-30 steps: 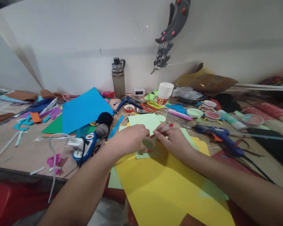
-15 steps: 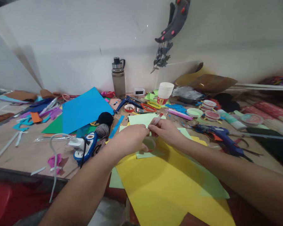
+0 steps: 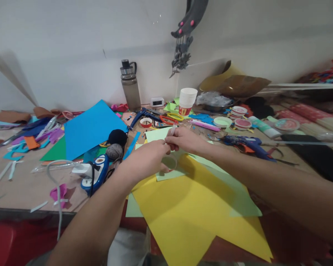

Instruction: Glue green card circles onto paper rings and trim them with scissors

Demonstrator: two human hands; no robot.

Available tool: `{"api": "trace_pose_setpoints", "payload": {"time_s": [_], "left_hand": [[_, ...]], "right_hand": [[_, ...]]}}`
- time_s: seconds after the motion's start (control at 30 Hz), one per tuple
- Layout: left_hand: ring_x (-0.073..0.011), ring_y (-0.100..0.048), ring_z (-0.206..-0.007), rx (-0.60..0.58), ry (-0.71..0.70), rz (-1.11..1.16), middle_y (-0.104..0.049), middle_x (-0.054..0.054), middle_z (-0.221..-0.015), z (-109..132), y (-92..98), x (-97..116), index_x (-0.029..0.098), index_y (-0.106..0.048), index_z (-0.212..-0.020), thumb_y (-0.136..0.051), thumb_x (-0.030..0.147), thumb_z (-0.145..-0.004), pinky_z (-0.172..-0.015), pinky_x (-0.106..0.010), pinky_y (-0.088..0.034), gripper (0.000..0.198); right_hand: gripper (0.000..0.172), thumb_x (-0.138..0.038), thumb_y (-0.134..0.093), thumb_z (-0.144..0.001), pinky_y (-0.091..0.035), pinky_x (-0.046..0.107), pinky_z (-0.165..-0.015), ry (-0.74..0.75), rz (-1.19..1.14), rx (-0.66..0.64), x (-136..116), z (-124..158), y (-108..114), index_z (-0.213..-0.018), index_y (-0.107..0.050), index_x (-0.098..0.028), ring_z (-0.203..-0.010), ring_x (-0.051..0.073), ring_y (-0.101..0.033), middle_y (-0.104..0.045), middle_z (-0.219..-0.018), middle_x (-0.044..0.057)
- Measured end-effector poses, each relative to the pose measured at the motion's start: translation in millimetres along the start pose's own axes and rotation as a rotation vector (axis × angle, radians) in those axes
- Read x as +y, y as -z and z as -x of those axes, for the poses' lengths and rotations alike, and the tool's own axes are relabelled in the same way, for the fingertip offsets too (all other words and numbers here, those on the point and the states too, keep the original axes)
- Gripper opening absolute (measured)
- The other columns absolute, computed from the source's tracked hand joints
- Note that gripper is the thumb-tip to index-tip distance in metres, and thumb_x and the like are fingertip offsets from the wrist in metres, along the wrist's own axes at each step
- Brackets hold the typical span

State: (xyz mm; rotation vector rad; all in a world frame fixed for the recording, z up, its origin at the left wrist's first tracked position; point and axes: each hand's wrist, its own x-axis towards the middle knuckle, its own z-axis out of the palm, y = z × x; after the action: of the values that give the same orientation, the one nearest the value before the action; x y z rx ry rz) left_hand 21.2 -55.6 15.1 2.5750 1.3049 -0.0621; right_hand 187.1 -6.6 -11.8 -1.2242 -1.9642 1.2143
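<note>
Across the lower middle of the frame spreads the yellow sheet, the largest thing near the hands, with the blue sheet well apart at left of centre. Over the yellow sheet's far end, at the centre, lies a pale green paper. The left hand reaches in from the lower left, thumb and curled fingers closed on the left and far side of a short, round cup piece that sits on the green paper. The right hand, from the right edge, pinches a slim pen just beyond that piece, nearly touching the left fingers. The cup piece lies below the pen grip in the frame; the pen's long axis slants from upper right to lower left, towards its far rim, and the right hand is nearer the pen, the left nearer the piece. The pen's tip is hidden by fingers, so contact with the paper cannot be told; whether the piece has a floor is also unclear, and both forearms are cut off.
</note>
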Motion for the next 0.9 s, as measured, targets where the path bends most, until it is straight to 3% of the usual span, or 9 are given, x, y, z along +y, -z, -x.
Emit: {"api": "trace_pose_setpoints", "payload": {"time_s": [0.13, 0.37, 0.47, 0.53, 0.6, 0.67, 0.8, 0.9], "left_hand": [[-0.0249, -0.059, -0.096, 0.002, 0.008, -0.010, -0.061, -0.006, -0.106, 5.4, 6.6, 2.7, 0.021, -0.063, -0.112, -0.076, 0.042, -0.068, -0.082, -0.033, -0.045, 0.050], [-0.0270, -0.056, -0.110, -0.035, 0.005, -0.013, -0.061, -0.007, -0.118, 9.9, 18.7, -1.0, 0.022, -0.059, -0.124, -0.077, 0.052, -0.065, -0.093, -0.035, -0.041, 0.069], [-0.0263, -0.057, -0.110, -0.030, 0.020, 0.022, -0.063, -0.007, -0.119, 10.2, 27.6, -6.9, 0.022, -0.059, -0.125, -0.073, 0.053, -0.071, -0.090, -0.033, -0.043, 0.065], [-0.0248, -0.060, -0.105, 0.059, 0.078, 0.050, -0.066, -0.007, -0.115, 12.7, 29.3, -6.2, 0.020, -0.062, -0.120, -0.067, 0.052, -0.078, -0.085, -0.033, -0.046, 0.053], [-0.0239, -0.062, -0.098, 0.205, 0.160, 0.031, -0.068, -0.008, -0.105, 16.9, 21.7, 1.7, 0.016, -0.066, -0.109, -0.063, 0.046, -0.084, -0.083, -0.034, -0.047, 0.039], [-0.0249, -0.059, -0.103, 0.345, 0.173, -0.021, -0.068, -0.009, -0.104, 21.5, 4.4, 15.3, 0.015, -0.067, -0.104, -0.060, 0.036, -0.089, -0.089, -0.037, -0.045, 0.026], [-0.0237, -0.056, -0.103, 0.381, -0.019, 0.002, -0.067, -0.007, -0.101, 27.8, -32.3, 38.4, 0.017, -0.066, -0.100, -0.060, 0.031, -0.090, -0.091, -0.037, -0.045, 0.018], [-0.0261, -0.052, -0.112, 0.479, 0.040, 0.042, -0.063, -0.008, -0.114, 29.7, -39.7, 39.0, 0.020, -0.065, -0.102, -0.065, 0.037, -0.086, -0.096, -0.042, -0.042, 0.024]], "right_hand": [[0.022, -0.018, -0.056, -0.083, -0.042, 0.022, -0.046, 0.006, -0.063, 0.102, -0.5, 7.0, 8.9, -0.061, -0.059, -0.018, -0.045, 0.010, -0.052, -0.058, -0.050, -0.001], [0.025, -0.024, -0.055, -0.086, -0.042, 0.024, -0.052, 0.063, -0.109, 0.342, 4.6, 31.8, 15.4, -0.062, -0.057, -0.018, -0.052, 0.011, -0.052, -0.059, -0.058, 0.001], [0.018, -0.026, -0.053, -0.088, -0.042, 0.025, -0.055, 0.104, -0.099, 0.349, 7.5, 38.9, 12.9, -0.074, -0.061, -0.017, -0.058, 0.012, -0.052, -0.061, -0.065, 0.001], [0.017, -0.028, -0.052, -0.088, -0.042, 0.026, -0.056, 0.136, -0.097, 0.352, 10.0, 41.3, 11.3, -0.082, -0.063, -0.017, -0.060, 0.013, -0.054, -0.061, -0.068, 0.002], [0.019, -0.031, -0.052, -0.089, -0.042, 0.026, -0.056, 0.164, -0.097, 0.346, 12.0, 42.4, 10.1, -0.084, -0.063, -0.017, -0.062, 0.013, -0.054, -0.062, -0.070, 0.002], [0.021, -0.033, -0.052, -0.089, -0.042, 0.027, -0.057, 0.188, -0.101, 0.333, 12.8, 42.7, 9.0, -0.079, -0.062, -0.017, -0.063, 0.013, -0.053, -0.063, -0.072, 0.003], [0.021, -0.034, -0.053, -0.088, -0.041, 0.026, -0.056, 0.181, -0.106, 0.310, 11.1, 43.5, 7.1, -0.075, -0.059, -0.019, -0.060, 0.013, -0.050, -0.063, -0.069, 0.003], [0.021, -0.034, -0.052, -0.088, -0.041, 0.026, -0.057, 0.173, -0.091, 0.299, 10.3, 43.8, 6.7, -0.074, -0.059, -0.019, -0.061, 0.013, -0.052, -0.063, -0.069, 0.003]]}}
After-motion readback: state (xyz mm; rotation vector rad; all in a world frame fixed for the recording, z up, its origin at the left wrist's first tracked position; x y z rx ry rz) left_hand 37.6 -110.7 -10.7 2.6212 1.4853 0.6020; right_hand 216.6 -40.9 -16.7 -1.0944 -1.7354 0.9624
